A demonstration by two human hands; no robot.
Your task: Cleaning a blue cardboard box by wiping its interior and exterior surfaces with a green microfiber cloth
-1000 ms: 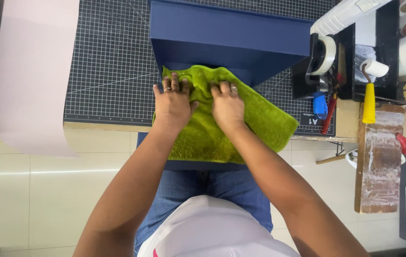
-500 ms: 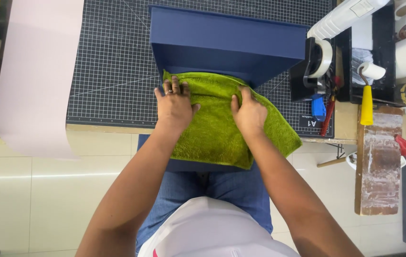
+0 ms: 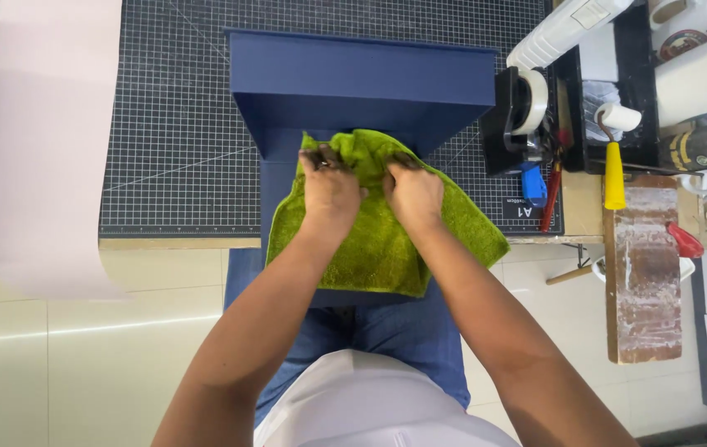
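- The left hand [image 3: 330, 192] wears a dark ring on one finger, seen toward twelve o'clock from the knuckles.
- The right hand [image 3: 414, 195] is bare, with no ring or band showing.
- Both forearms are bare to the frame edge; no sleeves, watch or bracelet show on them.
- Blue denim trousers [image 3: 403, 335] cover the lap, at twelve o'clock from the shirt.
- A plain white shirt [image 3: 370, 406] fills the view at six o'clock, smooth, with a faint seam near the bottom edge.

Bright, even light, sharp focus (soft shadows only).
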